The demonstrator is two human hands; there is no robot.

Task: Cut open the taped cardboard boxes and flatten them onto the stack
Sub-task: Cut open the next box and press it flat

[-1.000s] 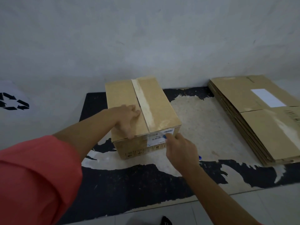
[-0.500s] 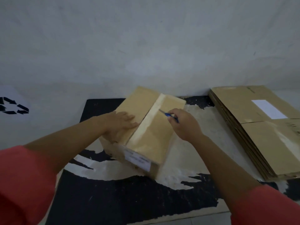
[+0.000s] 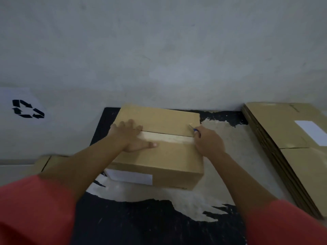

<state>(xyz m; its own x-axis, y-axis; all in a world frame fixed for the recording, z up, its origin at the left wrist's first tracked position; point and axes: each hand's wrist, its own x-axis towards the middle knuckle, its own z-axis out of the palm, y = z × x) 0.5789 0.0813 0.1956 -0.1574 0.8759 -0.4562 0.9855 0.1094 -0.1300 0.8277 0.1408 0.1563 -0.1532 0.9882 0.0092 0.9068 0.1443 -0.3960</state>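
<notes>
A tall stack (image 3: 292, 156) of flat boxes was seen on the right, so part of the job was judged done. One box (image 3: 159, 156) was seen in the middle of the mat (image 3: 141, 218), apart from the stack and not yet flattened. It was pressed down by the left hand (image 3: 131, 137), laid flat with the fingers straight and a little apart. The right hand (image 3: 208, 142) was curled tight round a blue cutter (image 3: 193, 129), with its tip at the right end of the tape (image 3: 169, 138). The cutting was judged to be just starting. How much tape was cut could not be told. Flattening and stacking were left.

The mat was black and scratched, with big pale worn patches. The stack was made of thin brown cardboard sheets with straight edges. The box was the same smooth brown, blocky, with sharp corners. The tape was a long pale strip. A white label (image 3: 131, 176) was stuck on the near side.
</notes>
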